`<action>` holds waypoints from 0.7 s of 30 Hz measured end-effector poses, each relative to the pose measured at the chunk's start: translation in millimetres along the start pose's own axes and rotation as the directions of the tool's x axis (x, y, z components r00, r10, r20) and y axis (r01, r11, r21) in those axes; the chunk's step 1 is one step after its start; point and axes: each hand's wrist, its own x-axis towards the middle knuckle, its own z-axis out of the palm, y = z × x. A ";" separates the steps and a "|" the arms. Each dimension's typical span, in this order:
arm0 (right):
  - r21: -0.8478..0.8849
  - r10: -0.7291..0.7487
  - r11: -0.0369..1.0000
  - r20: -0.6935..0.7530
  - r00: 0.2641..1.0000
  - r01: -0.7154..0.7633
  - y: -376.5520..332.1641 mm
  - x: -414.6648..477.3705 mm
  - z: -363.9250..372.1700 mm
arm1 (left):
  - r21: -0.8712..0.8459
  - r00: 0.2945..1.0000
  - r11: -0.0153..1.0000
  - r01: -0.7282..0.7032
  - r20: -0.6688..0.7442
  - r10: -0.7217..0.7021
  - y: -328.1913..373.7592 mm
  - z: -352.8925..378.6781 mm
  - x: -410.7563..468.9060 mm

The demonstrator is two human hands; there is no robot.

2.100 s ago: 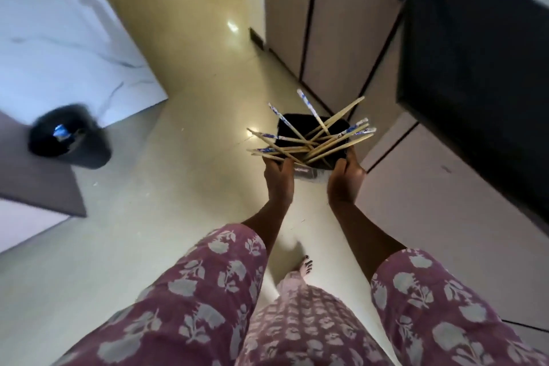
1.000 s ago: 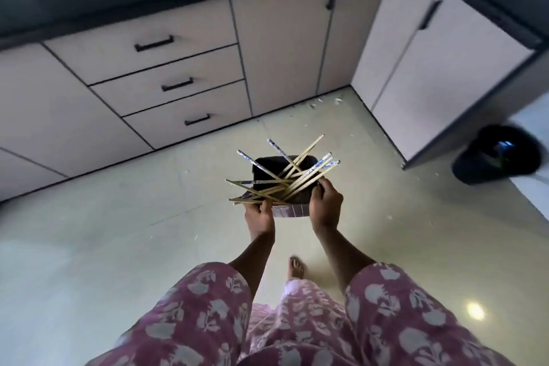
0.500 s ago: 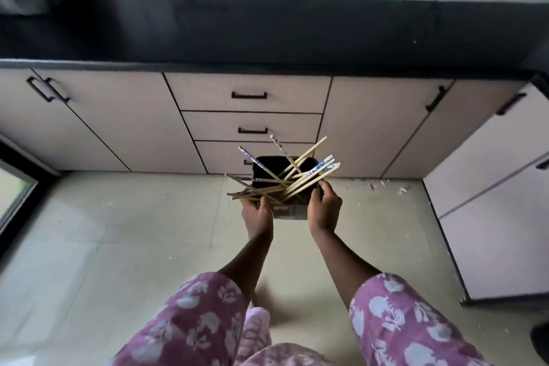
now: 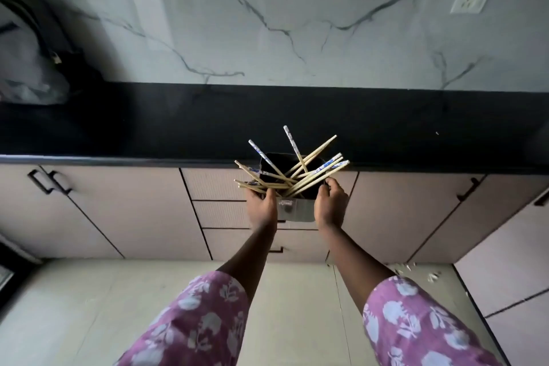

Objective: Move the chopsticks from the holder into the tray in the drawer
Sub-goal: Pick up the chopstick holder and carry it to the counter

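Note:
A square metal holder (image 4: 294,211) with a dark inside is held in the air in front of the counter edge. Several wooden chopsticks (image 4: 309,169), some with blue-patterned ends, fan out of its top. My left hand (image 4: 263,206) grips the holder's left side and my right hand (image 4: 331,203) grips its right side. Behind the holder is a stack of three shut drawers (image 4: 219,214); only the lowest one's black handle shows. No tray is in view.
A black countertop (image 4: 148,125) runs across, with a marble wall behind it. A dark bag (image 4: 32,68) sits on the counter at far left. Cabinet doors (image 4: 124,217) flank the drawers. Small debris (image 4: 416,270) lies on the floor at right.
The view has swung from the floor round to the counter and moved closer and higher. Both hands have kept their grip and carried the holder up to the counter's edge.

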 end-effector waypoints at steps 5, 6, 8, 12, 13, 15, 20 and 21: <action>-0.005 -0.003 1.000 0.052 0.999 0.004 -36.3 51.3 38.4 | 0.004 1.000 1.000 0.009 0.011 -0.009 19.4 13.4 75.8; -0.005 -0.006 1.000 0.061 0.998 0.006 -41.2 63.4 47.4 | 0.002 1.000 1.000 0.009 0.016 -0.009 22.9 17.4 91.1; 0.003 -0.014 1.000 0.081 0.997 0.014 -48.8 86.7 64.2 | 0.020 1.000 1.000 0.022 0.002 -0.023 29.6 24.3 118.1; 0.020 -0.009 1.000 0.084 0.996 0.007 -62.9 137.8 98.4 | 0.037 0.999 0.999 0.035 -0.017 -0.034 38.3 44.9 176.1; 0.022 -0.013 1.000 0.087 0.996 0.011 -66.2 151.6 106.7 | 0.046 0.999 0.998 0.041 -0.016 -0.041 40.8 51.3 189.2; 0.014 -0.008 1.000 0.092 0.996 0.007 -70.6 178.0 122.0 | 0.064 0.998 0.996 0.060 -0.024 -0.058 43.6 62.9 212.8; -0.048 0.029 0.999 0.155 0.987 -0.022 -77.6 230.3 149.6 | 0.087 0.994 0.992 0.097 -0.049 -0.093 44.2 89.0 260.3; -0.060 0.036 0.998 0.168 0.985 -0.026 -77.8 240.0 155.0 | 0.085 0.993 0.990 0.108 -0.059 -0.104 44.1 94.0 268.4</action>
